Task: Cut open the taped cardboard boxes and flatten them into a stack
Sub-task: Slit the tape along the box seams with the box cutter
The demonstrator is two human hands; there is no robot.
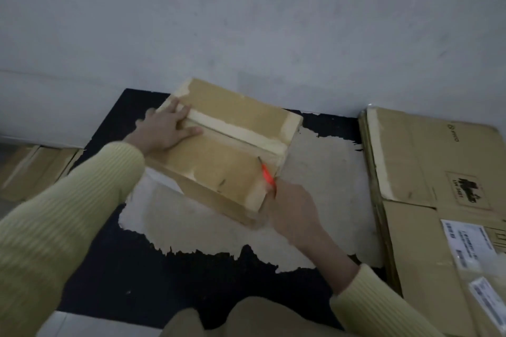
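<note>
Right grip (290, 205) around orange cutter (266, 175), left grip (167, 128) flat on tan, tape-striped box (213, 159).

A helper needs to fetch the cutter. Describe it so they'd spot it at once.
On the black mat sits a taped box. At its right end, the right hand grips the cutter. It is the only bright orange thing in view.

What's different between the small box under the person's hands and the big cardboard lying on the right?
The small box is a closed, taped box with depth; the big cardboard lies flattened. The small box is plain; the big cardboard carries white labels and a printed mark. The small box is much smaller than the big cardboard. Both are brown cardboard with pale tape.
</note>
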